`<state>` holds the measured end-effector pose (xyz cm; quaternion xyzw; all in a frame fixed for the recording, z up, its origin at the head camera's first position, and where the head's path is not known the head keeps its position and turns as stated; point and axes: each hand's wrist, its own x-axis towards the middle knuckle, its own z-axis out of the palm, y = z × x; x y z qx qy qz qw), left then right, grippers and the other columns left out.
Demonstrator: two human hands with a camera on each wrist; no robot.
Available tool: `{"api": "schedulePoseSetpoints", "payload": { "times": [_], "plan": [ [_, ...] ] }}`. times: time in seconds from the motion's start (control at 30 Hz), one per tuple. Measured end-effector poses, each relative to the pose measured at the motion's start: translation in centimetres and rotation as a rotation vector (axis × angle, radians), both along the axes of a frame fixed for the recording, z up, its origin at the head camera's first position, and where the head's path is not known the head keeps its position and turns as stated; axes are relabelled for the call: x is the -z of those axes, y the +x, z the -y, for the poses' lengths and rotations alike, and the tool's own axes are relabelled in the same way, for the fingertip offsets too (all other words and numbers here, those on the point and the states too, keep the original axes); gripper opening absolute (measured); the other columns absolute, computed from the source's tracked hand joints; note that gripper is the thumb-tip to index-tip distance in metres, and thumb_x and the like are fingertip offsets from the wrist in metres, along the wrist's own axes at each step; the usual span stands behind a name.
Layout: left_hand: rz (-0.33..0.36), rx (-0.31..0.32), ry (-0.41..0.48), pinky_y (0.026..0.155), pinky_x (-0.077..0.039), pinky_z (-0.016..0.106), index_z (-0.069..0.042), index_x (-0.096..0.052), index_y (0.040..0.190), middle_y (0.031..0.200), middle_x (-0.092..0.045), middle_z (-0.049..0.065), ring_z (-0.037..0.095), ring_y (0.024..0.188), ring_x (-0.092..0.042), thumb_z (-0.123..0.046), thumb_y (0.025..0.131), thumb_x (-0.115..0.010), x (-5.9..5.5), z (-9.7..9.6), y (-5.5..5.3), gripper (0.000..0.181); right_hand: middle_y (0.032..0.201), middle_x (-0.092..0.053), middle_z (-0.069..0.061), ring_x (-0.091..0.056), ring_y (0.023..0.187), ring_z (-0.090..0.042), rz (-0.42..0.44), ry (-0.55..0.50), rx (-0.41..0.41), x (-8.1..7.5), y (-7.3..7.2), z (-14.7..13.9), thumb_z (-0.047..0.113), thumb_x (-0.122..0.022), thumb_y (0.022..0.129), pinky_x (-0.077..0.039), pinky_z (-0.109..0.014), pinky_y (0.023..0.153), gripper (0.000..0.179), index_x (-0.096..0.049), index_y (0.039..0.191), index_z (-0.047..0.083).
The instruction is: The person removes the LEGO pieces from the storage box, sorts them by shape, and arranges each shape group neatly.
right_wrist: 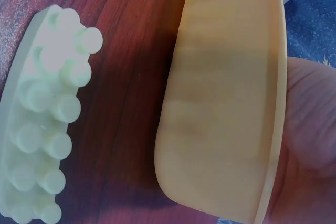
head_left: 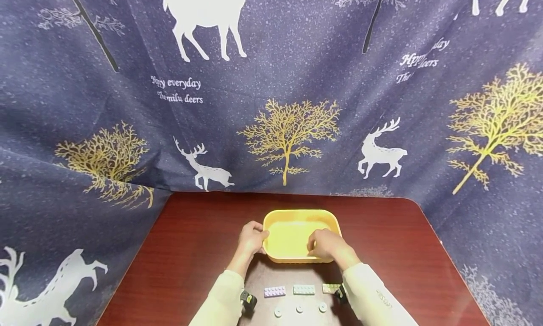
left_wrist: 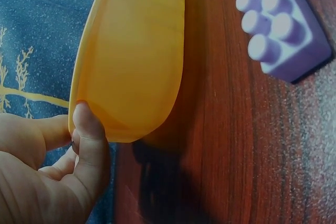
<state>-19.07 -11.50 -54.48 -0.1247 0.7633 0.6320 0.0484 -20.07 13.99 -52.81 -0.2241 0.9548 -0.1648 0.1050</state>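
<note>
A yellow plastic basin [head_left: 288, 239] stands on the table in the head view. My left hand [head_left: 251, 239] pinches its left rim, thumb over the edge; the left wrist view shows this grip on the basin wall [left_wrist: 136, 56] closely. Over the near right rim, my right hand [head_left: 328, 244] reaches into the basin with bent fingers. The rim and wall [right_wrist: 223, 93] hide those fingertips in the right wrist view, so whether they hold anything is unclear. In front of the basin lie a purple block [head_left: 275, 291], a pale blue-green block [head_left: 304, 289] and a pale yellow-green block [head_left: 331, 288].
Three small round pale pieces [head_left: 299, 309] lie in a row nearer than the blocks. The reddish-brown table [head_left: 203, 232] extends to both sides. A dark blue cloth with deer and trees [head_left: 288, 81] hangs behind the far edge.
</note>
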Motion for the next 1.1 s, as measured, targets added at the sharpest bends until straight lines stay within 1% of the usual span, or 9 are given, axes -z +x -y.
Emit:
{"api": "schedulePoseSetpoints", "payload": {
  "times": [0.1, 0.23, 0.33, 0.47, 0.6, 0.77, 0.9, 1.0, 1.1],
  "plan": [
    [0.006, 0.003, 0.005, 0.039, -0.058, 0.027, 0.008, -0.058, 0.108, 0.094, -0.067, 0.027, 0.019, 0.048, -0.062, -0.001, 0.093, -0.068, -0.06, -0.05, 0.01, 0.02, 0.084, -0.073, 0.008, -0.067, 0.082, -0.017, -0.001, -0.004, -0.035, -0.08, -0.08, -0.15, 0.019, -0.088, 0.076, -0.06, -0.036, 0.076, 0.016, -0.073, 0.069, 0.023],
    [0.001, 0.004, -0.002, 0.039, -0.058, 0.028, 0.008, -0.058, 0.107, 0.093, -0.067, 0.027, 0.02, 0.049, -0.063, -0.001, 0.093, -0.068, -0.09, -0.03, -0.03, 0.019, 0.077, -0.07, 0.009, -0.06, 0.072, -0.012, -0.014, -0.018, -0.065, -0.26, -0.13, -0.26, 0.009, -0.078, 0.073, -0.056, -0.031, 0.066, 0.015, -0.073, 0.065, 0.02],
    [-0.004, 0.004, -0.012, 0.039, -0.058, 0.028, 0.008, -0.058, 0.107, 0.092, -0.067, 0.026, 0.021, 0.049, -0.063, -0.001, 0.093, -0.068, -0.07, 0.02, -0.03, 0.019, 0.07, -0.066, 0.009, -0.052, 0.066, -0.01, -0.017, -0.026, -0.069, -0.36, -0.11, -0.28, 0.005, -0.072, 0.069, -0.05, -0.028, 0.059, 0.015, -0.071, 0.061, 0.018],
    [0.001, 0.006, -0.018, 0.04, -0.058, 0.029, 0.008, -0.058, 0.108, 0.092, -0.067, 0.025, 0.02, 0.049, -0.063, -0.001, 0.093, -0.068, -0.01, 0.04, -0.04, 0.02, 0.066, -0.063, 0.009, -0.05, 0.063, -0.01, -0.017, -0.026, -0.059, -0.41, -0.07, -0.28, 0.004, -0.073, 0.068, -0.048, -0.027, 0.055, 0.015, -0.07, 0.06, 0.017],
    [0.005, 0.005, -0.017, 0.04, -0.058, 0.028, 0.009, -0.058, 0.109, 0.092, -0.067, 0.025, 0.019, 0.048, -0.062, -0.001, 0.094, -0.068, 0.0, -0.01, -0.08, 0.02, 0.068, -0.065, 0.009, -0.054, 0.065, -0.01, -0.029, -0.024, -0.056, -0.38, -0.03, -0.34, 0.003, -0.076, 0.067, -0.051, -0.029, 0.056, 0.015, -0.071, 0.061, 0.016],
    [0.005, 0.0, -0.018, 0.039, -0.058, 0.028, 0.009, -0.058, 0.109, 0.091, -0.067, 0.025, 0.018, 0.047, -0.061, -0.001, 0.093, -0.068, -0.04, -0.07, -0.04, 0.021, 0.075, -0.068, 0.01, -0.06, 0.072, -0.012, -0.026, -0.015, -0.028, -0.21, 0.02, -0.4, 0.003, -0.077, 0.069, -0.055, -0.032, 0.064, 0.017, -0.072, 0.065, 0.019],
    [0.014, -0.005, -0.019, 0.039, -0.058, 0.028, 0.008, -0.059, 0.109, 0.09, -0.066, 0.023, 0.018, 0.047, -0.061, -0.001, 0.093, -0.068, -0.09, -0.11, 0.04, 0.021, 0.078, -0.068, 0.008, -0.061, 0.076, -0.013, -0.02, -0.022, 0.002, -0.02, 0.03, -0.47, 0.003, -0.076, 0.069, -0.056, -0.033, 0.067, 0.018, -0.071, 0.07, 0.02],
    [0.013, -0.005, -0.018, 0.039, -0.058, 0.028, 0.009, -0.059, 0.11, 0.09, -0.066, 0.022, 0.018, 0.047, -0.061, -0.002, 0.093, -0.068, -0.11, -0.1, 0.09, 0.022, 0.078, -0.068, 0.007, -0.06, 0.076, -0.013, -0.03, -0.047, 0.01, 0.01, 0.05, -0.54, 0.003, -0.075, 0.069, -0.056, -0.033, 0.067, 0.018, -0.072, 0.075, 0.019],
    [-0.004, 0.004, -0.018, 0.039, -0.058, 0.028, 0.01, -0.058, 0.111, 0.089, -0.066, 0.023, 0.019, 0.048, -0.062, -0.001, 0.093, -0.067, 0.02, -0.04, 0.11, 0.022, 0.079, -0.069, 0.007, -0.06, 0.075, -0.013, -0.035, -0.069, 0.008, 0.04, 0.05, -0.59, 0.004, -0.075, 0.072, -0.056, -0.033, 0.068, 0.018, -0.074, 0.08, 0.019]
  ]
}}
